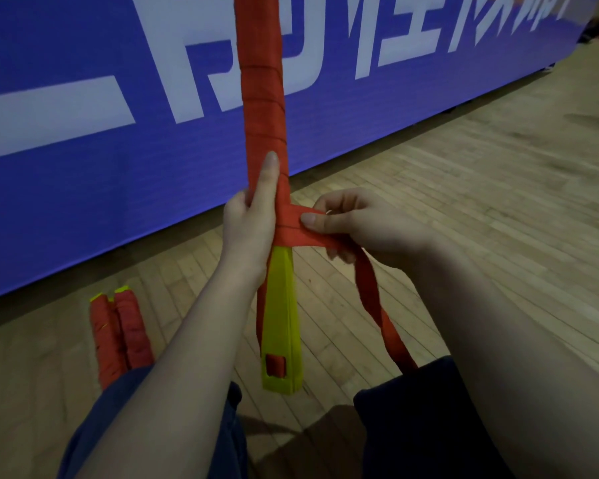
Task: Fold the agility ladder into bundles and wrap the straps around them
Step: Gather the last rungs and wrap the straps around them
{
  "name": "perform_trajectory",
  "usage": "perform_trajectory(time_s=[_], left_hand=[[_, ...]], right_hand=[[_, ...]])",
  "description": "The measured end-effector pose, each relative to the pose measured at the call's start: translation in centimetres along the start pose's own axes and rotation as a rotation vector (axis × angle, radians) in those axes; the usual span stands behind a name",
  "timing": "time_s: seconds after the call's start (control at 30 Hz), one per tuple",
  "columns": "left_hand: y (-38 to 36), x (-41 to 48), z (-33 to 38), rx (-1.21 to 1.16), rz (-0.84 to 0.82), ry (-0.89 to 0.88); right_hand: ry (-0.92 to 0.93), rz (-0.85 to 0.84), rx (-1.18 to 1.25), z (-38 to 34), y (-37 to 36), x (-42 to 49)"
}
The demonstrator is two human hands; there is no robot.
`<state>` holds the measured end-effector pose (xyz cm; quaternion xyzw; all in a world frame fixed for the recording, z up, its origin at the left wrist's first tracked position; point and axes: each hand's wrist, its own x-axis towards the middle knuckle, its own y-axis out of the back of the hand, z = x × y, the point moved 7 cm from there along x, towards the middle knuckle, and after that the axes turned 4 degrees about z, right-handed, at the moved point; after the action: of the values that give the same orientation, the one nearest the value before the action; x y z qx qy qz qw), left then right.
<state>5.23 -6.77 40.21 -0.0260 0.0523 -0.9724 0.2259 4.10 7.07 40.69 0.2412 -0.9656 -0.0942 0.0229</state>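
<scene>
Right grip (pixel 355 224) on strap (pixel 372 295), wooden floor (pixel 471 202)

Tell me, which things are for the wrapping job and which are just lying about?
For the job: held bundle, gripped by the left hand; red strap, pinched by the right hand; yellow rungs showing below the wraps; two wrapped bundles, already done.

Just there: blue banner; wooden floor.

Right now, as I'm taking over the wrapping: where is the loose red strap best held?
Pinch the red strap close to the bundle, coming from the right, where the right hand pinches it. There it lies flat and taut off the last wrap; lower down it hangs twisted.
</scene>
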Motion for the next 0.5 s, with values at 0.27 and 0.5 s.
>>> perform_trajectory(time_s=[0.27, 0.5], left_hand=[[-1.5, -0.4, -0.2, -0.133, -0.332, 0.008], [-1.5, -0.5, -0.3, -0.213, -0.379, 0.061]], right_hand=[[0.078, 0.067, -0.134, -0.4, 0.4, -0.2], [0.118, 0.088, -0.191, -0.1, 0.2, 0.0]])
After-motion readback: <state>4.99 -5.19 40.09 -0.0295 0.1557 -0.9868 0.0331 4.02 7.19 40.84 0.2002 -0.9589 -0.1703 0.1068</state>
